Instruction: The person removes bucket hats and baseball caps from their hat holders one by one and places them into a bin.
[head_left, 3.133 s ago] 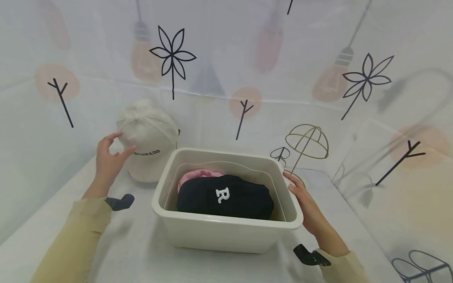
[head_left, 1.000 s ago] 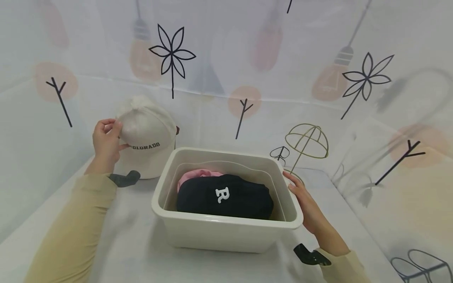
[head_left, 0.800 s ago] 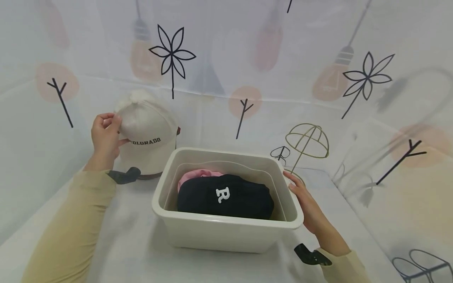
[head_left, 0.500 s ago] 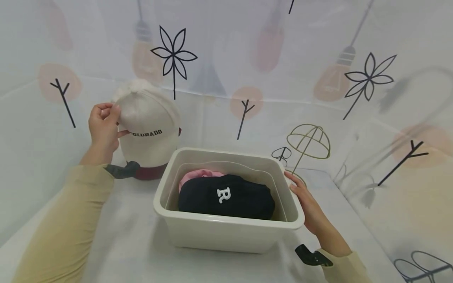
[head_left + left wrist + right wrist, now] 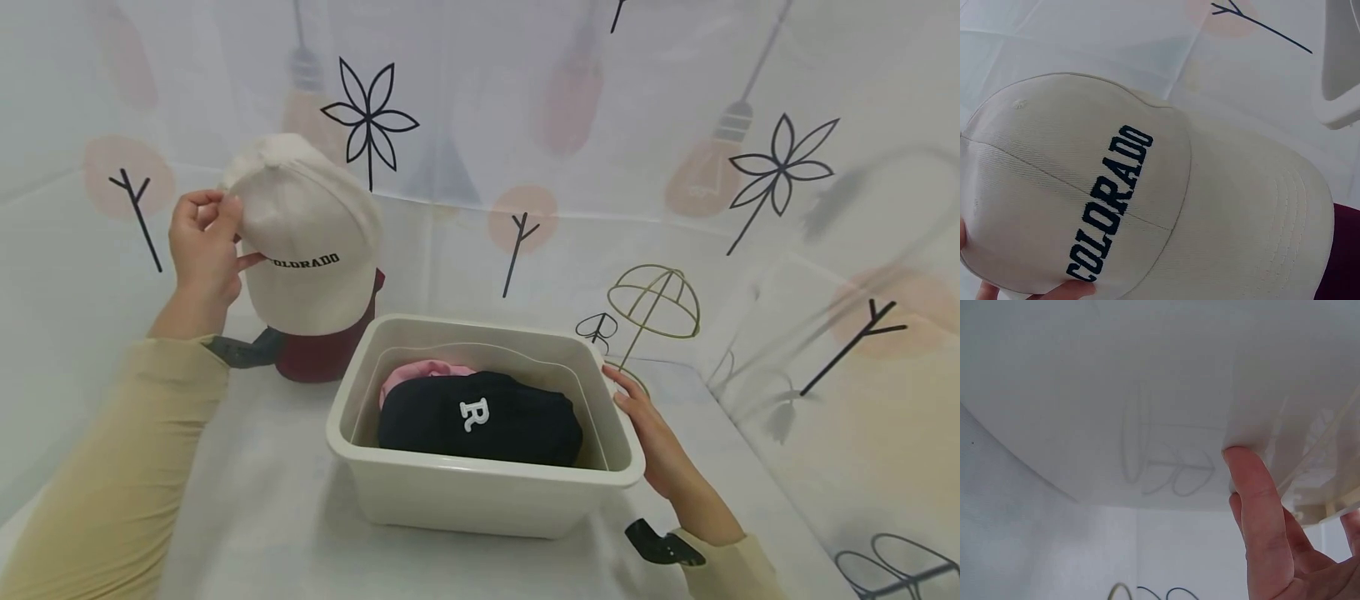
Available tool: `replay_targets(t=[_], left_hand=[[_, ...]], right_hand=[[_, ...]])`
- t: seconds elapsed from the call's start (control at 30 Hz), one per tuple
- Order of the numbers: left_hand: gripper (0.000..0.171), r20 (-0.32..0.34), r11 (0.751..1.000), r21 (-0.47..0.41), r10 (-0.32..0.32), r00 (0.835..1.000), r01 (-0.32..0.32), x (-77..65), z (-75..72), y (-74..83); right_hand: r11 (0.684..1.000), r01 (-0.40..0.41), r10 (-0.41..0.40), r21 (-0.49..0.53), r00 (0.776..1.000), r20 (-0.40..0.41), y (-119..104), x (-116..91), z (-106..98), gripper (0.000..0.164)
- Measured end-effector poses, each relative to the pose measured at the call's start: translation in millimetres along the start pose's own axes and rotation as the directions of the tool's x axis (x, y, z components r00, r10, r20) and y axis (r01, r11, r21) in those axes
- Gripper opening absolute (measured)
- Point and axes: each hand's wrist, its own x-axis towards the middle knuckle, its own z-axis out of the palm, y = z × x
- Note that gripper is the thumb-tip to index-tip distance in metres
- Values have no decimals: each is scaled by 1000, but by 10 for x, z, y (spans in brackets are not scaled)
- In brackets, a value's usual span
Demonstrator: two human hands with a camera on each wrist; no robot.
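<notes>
My left hand (image 5: 204, 246) pinches the crown's side of a cream baseball cap (image 5: 311, 221) lettered COLORADO, at the left in the head view. In the left wrist view the cap's brim (image 5: 1254, 206) points right, and fingers (image 5: 1072, 289) show at its lower edge. Below the lifted cap stands a dark red cap (image 5: 318, 357), partly hidden by it. A white plastic bin (image 5: 480, 492) sits in the middle. My right hand (image 5: 656, 442) rests against the bin's right side, its fairly straight fingers (image 5: 1259, 506) touching the outer wall.
Inside the bin lie a black cap (image 5: 517, 421) with a white R and, behind it, a pink cap (image 5: 423, 369). A pale cloth covers the table (image 5: 262, 500). A patterned curtain (image 5: 450, 100) stands close behind and along both sides.
My left hand has closed on the cream cap's crown and lifted it up and slightly left, uncovering the dark red cap below. My right hand has stayed at the bin.
</notes>
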Motion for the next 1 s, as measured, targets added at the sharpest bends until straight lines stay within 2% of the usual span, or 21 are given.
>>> replay_targets(t=[0.17,0.33,0.53,0.77,1.0], left_hand=[[18,24,999,-46,29,999,-28,-18,29,75],[23,55,994,-112,24,998,-18,-43,40,158],[29,120,984,-178,35,992,-13,-101,98,258],[26,208,972,-233,63,976,-14,-236,233,355],[23,288,975,-220,83,954,-19,-393,371,411]], right_hand=[[1000,-4,4,-3,1000,-6,2,-3,-1,48],[1000,-2,2,-1,1000,0,7,-1,0,49],[1000,4,-4,5,1000,6,11,1,-4,48],[1000,0,0,-4,1000,-7,11,8,-4,48],[1000,1,-1,-9,1000,-13,9,7,-5,48]])
